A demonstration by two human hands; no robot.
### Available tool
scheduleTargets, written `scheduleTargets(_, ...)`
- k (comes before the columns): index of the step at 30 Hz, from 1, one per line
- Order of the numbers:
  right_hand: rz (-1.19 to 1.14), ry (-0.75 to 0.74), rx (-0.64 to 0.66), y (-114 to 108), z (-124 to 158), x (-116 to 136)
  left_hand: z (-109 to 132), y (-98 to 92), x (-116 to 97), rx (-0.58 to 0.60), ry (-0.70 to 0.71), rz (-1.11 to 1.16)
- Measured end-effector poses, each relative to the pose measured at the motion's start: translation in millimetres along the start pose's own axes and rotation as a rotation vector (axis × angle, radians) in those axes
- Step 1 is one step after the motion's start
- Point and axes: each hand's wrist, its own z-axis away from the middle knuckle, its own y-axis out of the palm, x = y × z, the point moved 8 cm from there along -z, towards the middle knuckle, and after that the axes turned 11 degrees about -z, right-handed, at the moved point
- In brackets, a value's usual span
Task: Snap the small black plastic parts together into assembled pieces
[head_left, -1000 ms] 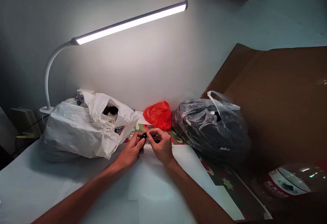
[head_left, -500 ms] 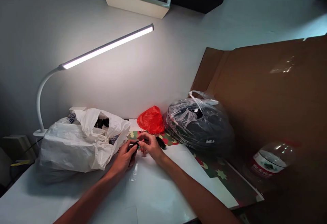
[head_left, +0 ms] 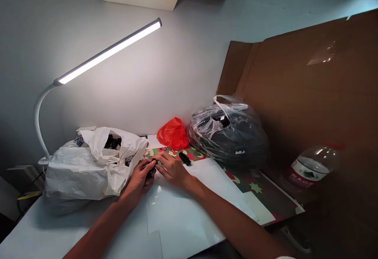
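Observation:
My left hand (head_left: 139,178) is closed around a small black object (head_left: 151,169), held just above the white sheets. Its exact kind is hard to make out, as fingers cover most of it. Bent over from the other side, my right hand (head_left: 174,170) has its fingertips pinched at the top of that same object. A second black piece (head_left: 184,158), short and oblong, lies beyond my right hand on the camouflage-patterned cover (head_left: 197,154).
A white plastic bag (head_left: 79,172) with black pieces inside stands at left, below a lit lamp (head_left: 109,53). Behind my hands sit a red bag (head_left: 173,134) and a large clear bag (head_left: 236,137) of dark things. Cardboard (head_left: 295,82) and a bottle (head_left: 310,170) are at right.
The right fingers have come down closer onto the black object, against the left hand. The oblong black piece behind is now in fuller sight. The whole view has shifted slightly.

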Motion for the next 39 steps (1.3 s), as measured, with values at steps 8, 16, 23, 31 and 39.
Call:
scheduleTargets(8,0.072,-0.112,-0.037,-6,2,8,-4,-1.5,5,0.004,-0.007,0.027)
scheduleTargets(16,0.066,-0.121,-0.062,-7,3,9,-7,-2.6,7,0.004,0.053,0.044)
scheduleTargets(23,0.037,-0.089,-0.04,-5,3,7,-5,-1.4,6,-0.027,0.028,0.025)
scheduleTargets(31,0.025,-0.09,-0.042,-3,4,6,-3,-1.4,5,-0.043,0.013,0.019)
scheduleTargets(39,0.052,-0.072,-0.032,-2,4,4,-3,-2.3,5,-0.092,0.038,0.016)
